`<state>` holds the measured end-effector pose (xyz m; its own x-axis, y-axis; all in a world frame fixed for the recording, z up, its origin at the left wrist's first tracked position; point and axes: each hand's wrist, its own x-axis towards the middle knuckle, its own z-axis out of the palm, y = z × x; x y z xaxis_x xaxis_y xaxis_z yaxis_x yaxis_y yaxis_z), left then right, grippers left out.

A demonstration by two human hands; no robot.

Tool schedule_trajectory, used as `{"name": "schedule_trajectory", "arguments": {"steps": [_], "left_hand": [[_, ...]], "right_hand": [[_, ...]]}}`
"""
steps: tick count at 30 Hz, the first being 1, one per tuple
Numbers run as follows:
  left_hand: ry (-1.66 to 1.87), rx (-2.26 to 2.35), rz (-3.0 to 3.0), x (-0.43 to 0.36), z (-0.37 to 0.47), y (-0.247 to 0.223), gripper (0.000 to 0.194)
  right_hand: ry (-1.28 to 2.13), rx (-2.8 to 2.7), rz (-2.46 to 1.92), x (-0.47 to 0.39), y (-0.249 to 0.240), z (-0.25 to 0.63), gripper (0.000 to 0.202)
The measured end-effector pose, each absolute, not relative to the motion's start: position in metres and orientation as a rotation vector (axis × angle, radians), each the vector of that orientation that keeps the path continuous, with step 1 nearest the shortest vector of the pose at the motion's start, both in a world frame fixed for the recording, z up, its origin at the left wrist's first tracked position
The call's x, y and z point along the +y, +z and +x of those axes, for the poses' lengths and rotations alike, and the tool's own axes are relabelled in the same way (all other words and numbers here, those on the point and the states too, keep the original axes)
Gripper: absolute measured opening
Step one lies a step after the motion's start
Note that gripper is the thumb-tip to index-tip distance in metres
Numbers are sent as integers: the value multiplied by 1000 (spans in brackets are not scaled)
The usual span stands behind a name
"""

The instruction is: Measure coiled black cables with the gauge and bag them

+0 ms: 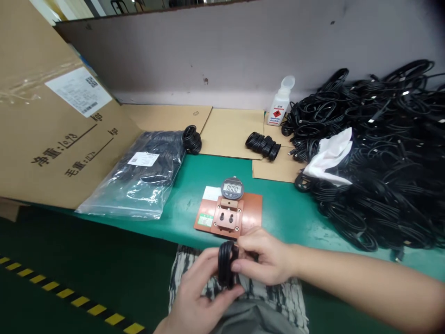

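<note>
Close to my lap, at the front edge of the green table, I hold a coiled black cable [225, 264]. My left hand [200, 285] curls around the coil from the left, fingers above and thumb below. From the right, my right hand [266, 257] pinches at the coil's side; what exactly lies between its fingertips is partly hidden. Just beyond my hands stands a measuring fixture with a round digital gauge [232, 188] reading 0.000, mounted on a reddish-brown base plate [253, 211].
A big heap of black cables [382, 153] covers the right side, with a white cloth [330, 157] on it. Behind are a white bottle [279, 106] and coiled cables [263, 145]. Leftward lie a plastic bag of cables [139, 174], another coil [192, 139] and a cardboard box [52, 120].
</note>
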<state>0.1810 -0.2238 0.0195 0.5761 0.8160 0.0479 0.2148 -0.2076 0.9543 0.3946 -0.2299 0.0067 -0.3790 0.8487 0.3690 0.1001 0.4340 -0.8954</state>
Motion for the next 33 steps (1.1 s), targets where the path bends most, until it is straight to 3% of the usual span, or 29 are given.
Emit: {"name": "schedule_trajectory", "arguments": {"steps": [8,11,14,22,33], "left_hand": [[743,877,1731,-229,181,13,49],[738,1008,1540,-235,176,1,68],[504,926,1677,-229,168,-4,88],[252,818,1940,-209,168,13,84],[833,1009,1676,-241,184,-15,72]], "right_hand": [[953,-1899,-926,-230,9,396,37],[950,-1927,-918,-229,7,395,35],[909,-1963,-882,-228,5,395,34],[840,-2003,-843,-228,2,394,33],[971,-1715,-977,-232,9,387,37]]}}
